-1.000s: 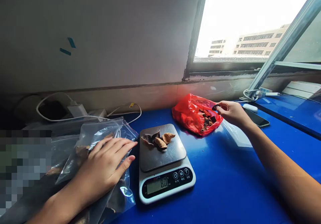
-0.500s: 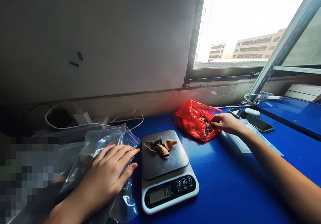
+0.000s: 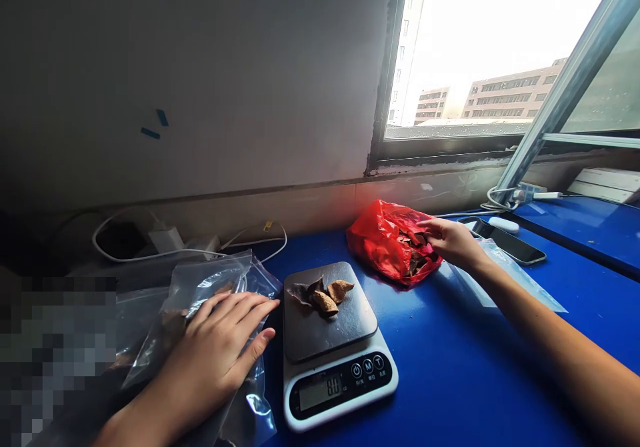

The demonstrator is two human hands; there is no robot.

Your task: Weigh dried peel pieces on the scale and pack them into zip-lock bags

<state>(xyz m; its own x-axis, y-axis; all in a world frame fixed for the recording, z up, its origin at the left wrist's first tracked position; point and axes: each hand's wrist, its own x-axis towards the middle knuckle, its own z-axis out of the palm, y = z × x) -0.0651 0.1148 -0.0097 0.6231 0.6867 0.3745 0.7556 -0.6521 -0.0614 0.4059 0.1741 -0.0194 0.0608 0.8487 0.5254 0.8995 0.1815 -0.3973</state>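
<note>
My left hand (image 3: pixel 227 337) lies flat, fingers stretched out, on clear zip bags (image 3: pixel 200 277) with brownish pieces inside. To its right stands a white kitchen scale (image 3: pixel 345 400) with a metal platform; its display reads 8.0. Several curled pieces of dried peel (image 3: pixel 327 303), brown and dark, rest on the platform. Farther back, a red plastic bag (image 3: pixel 373 240) lies with its mouth towards the right, holding more dried peel (image 3: pixel 415 260). At that mouth my right hand (image 3: pixel 455 243) has its thumb and fingers around a piece of dried peel, partly hidden by the fingers.
A phone (image 3: pixel 520 247) and a white rounded object (image 3: pixel 504 225) lie behind my right forearm, with a clear plastic bag (image 3: pixel 525 280) beneath the wrist. White cables and an adapter (image 3: pixel 167 239) run along the wall. A metal bar (image 3: pixel 555 110) slants across the window on the right.
My right hand has shifted slightly right and its fingers have lifted and opened a little at the red bag's mouth. The left hand, scale and peel on it stay put; the view moved slightly.
</note>
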